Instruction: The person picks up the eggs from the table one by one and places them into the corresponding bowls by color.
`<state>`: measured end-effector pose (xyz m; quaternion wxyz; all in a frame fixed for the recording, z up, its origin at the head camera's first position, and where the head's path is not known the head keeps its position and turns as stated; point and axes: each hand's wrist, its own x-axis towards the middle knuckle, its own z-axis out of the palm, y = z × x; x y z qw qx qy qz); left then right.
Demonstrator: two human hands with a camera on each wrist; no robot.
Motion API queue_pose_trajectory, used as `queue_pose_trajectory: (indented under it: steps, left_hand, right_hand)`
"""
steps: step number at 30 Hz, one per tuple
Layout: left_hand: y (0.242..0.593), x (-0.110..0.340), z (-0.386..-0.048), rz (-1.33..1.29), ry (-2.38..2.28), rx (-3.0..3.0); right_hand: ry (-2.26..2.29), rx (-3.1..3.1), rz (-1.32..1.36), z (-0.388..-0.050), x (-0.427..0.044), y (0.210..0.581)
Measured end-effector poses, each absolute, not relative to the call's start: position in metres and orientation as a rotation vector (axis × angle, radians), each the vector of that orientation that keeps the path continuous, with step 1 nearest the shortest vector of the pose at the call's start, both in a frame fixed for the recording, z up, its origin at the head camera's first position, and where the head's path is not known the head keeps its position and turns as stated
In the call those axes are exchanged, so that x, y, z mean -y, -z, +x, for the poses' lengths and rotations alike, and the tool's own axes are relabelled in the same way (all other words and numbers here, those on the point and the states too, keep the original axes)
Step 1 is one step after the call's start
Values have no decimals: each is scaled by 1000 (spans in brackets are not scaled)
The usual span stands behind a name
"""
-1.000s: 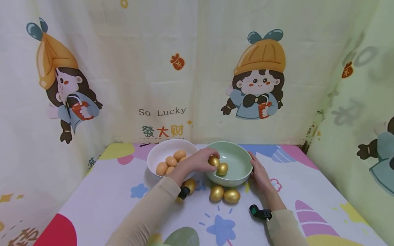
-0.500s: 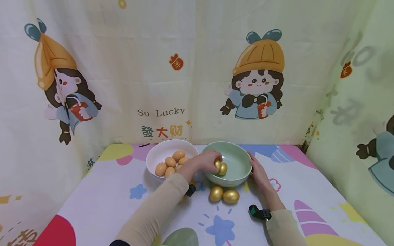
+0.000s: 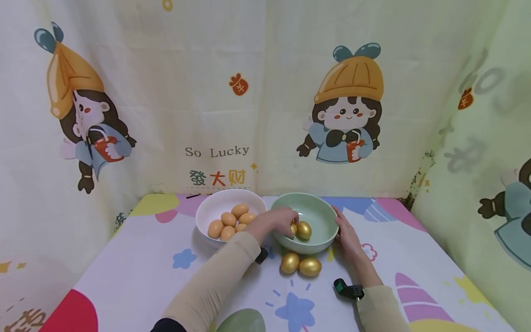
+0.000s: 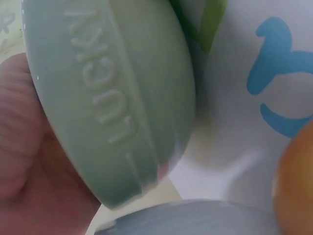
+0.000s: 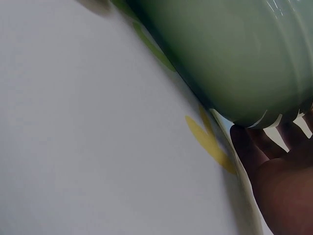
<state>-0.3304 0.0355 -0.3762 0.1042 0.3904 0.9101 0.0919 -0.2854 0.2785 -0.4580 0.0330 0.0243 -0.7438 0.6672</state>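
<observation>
My left hand (image 3: 281, 222) reaches over the near-left rim of the green bowl (image 3: 317, 216), fingers curled round a golden egg (image 3: 293, 228) that they partly hide. Beside it in the bowl lies another golden egg (image 3: 304, 230). My right hand (image 3: 348, 235) rests against the bowl's right side; in the right wrist view, its fairly straight fingers (image 5: 266, 143) touch the outer wall. In the left wrist view, the bowl's wall (image 4: 117, 103) with raised "LUCKY" lettering hides the ends of my left hand (image 4: 29, 147).
A white bowl (image 3: 203, 212) to the left holds several brown eggs (image 3: 228, 219). In front of the green bowl lie two golden eggs, one left (image 3: 290, 263), one right (image 3: 310, 266). A rounded orange-gold shape (image 4: 298, 181) is at the left wrist view's edge. Patterned cloth covers the table (image 3: 145, 272).
My left hand has moved slightly right and down into the green bowl with the golden egg. My left forearm now covers the golden eggs that showed beside it. My right hand stays at the bowl.
</observation>
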Motion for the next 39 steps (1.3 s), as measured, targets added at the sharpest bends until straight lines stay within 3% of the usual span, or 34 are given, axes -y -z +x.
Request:
queue_pose_trajectory:
  steps: [39]
  left_hand:
    - [377, -43, -327, 1109, -268, -2624]
  right_hand:
    - [-1828, 2383, 181, -281, -271, 447]
